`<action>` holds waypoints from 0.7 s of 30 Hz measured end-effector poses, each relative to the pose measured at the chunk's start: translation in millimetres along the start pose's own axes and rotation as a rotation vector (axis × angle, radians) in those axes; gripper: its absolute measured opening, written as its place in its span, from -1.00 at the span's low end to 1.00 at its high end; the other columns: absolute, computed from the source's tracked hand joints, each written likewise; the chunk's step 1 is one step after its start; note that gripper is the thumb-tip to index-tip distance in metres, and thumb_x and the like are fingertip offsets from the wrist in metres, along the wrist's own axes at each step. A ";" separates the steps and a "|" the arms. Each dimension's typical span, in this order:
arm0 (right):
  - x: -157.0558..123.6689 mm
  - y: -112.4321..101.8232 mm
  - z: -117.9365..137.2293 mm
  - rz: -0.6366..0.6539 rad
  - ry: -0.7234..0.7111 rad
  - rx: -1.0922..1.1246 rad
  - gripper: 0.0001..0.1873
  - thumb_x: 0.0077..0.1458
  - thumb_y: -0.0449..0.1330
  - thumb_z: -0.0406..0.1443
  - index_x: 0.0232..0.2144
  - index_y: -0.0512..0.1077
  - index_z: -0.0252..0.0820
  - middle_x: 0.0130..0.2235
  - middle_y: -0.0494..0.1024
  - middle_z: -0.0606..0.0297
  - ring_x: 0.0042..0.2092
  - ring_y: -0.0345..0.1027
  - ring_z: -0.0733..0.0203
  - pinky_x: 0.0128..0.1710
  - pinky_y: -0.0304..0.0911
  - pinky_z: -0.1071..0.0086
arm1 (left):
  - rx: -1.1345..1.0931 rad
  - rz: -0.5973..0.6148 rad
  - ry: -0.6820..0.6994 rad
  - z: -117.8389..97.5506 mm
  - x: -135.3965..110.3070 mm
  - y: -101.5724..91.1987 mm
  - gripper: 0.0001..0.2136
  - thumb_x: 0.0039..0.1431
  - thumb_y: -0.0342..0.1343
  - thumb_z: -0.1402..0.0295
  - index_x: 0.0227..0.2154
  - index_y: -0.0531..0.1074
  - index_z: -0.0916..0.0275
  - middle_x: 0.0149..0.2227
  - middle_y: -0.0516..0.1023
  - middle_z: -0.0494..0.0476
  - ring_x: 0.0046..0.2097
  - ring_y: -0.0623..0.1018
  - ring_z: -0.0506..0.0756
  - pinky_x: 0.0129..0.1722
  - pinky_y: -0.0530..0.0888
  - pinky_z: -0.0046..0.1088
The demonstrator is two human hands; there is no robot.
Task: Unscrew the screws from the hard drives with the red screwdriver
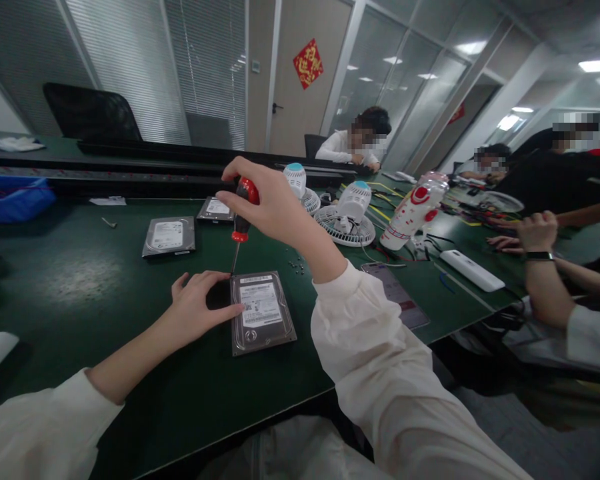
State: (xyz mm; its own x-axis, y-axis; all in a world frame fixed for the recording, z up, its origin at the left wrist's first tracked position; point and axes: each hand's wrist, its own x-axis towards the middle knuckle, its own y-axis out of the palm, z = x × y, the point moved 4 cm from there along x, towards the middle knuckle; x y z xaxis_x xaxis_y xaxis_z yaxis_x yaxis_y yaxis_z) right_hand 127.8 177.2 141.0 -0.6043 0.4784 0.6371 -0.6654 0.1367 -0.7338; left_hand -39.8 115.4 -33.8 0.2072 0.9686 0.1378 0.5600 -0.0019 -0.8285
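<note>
An office workroom: glass partitions (405, 87), window blinds (200, 67), long green workbench (80, 280).

Red-and-black screwdriver (241, 212), silver hard drive (261, 311), dark green table (80, 280).

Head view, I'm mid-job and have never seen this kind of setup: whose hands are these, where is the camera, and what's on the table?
There is no machine here. One camera sits on a person's head, looking forward and down, so the two white-sleeved arms coming up from the bottom edge are that person's own. The right hand grips a red-handled screwdriver nearly upright, its tip at the far left corner of a hard drive lying label-up on the green table. The left hand rests open against the drive's left edge. Farther back lie two more hard drives, small loose screws, two small white fans and a phone. The forearm at the right edge belongs to a co-worker.
</note>
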 end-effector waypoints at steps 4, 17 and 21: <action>0.2 2.1 -5.7 -0.075 -0.083 0.012 -0.69 0.28 -0.01 -0.32 0.00 0.40 -0.23 0.02 0.54 0.27 0.05 0.42 0.21 0.18 0.36 0.28 | 0.020 0.010 -0.010 -0.1 -0.1 0.6 -0.25 0.11 0.13 -0.29 0.18 0.49 0.17 0.22 0.59 0.32 0.34 0.45 0.49 0.46 0.04 0.30; -1.5 -0.2 0.8 -0.017 -0.098 0.071 -0.64 0.21 0.11 -0.45 0.06 0.35 -0.24 0.07 0.50 0.19 0.06 0.39 0.16 0.22 0.35 0.20 | 0.032 0.015 -0.020 2.6 1.0 1.1 -0.23 0.10 0.13 -0.31 0.20 0.49 0.16 0.23 0.59 0.31 0.34 0.46 0.48 0.46 0.06 0.26; -2.4 -1.3 4.0 -0.029 -0.113 0.122 -0.61 0.20 0.13 -0.46 0.08 0.35 -0.25 0.12 0.51 0.18 0.10 0.39 0.17 0.24 0.34 0.22 | 0.039 0.013 -0.021 2.0 1.0 1.3 -0.24 0.11 0.13 -0.30 0.19 0.49 0.16 0.23 0.59 0.30 0.34 0.45 0.48 0.46 0.07 0.26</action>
State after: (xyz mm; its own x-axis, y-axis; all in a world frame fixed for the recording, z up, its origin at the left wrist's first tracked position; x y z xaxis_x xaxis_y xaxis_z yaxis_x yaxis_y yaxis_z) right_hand 128.4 172.4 141.3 -0.6250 0.3742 0.6851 -0.7274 0.0393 -0.6851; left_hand -40.5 116.8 -35.8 0.1973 0.9735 0.1157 0.5251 -0.0053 -0.8510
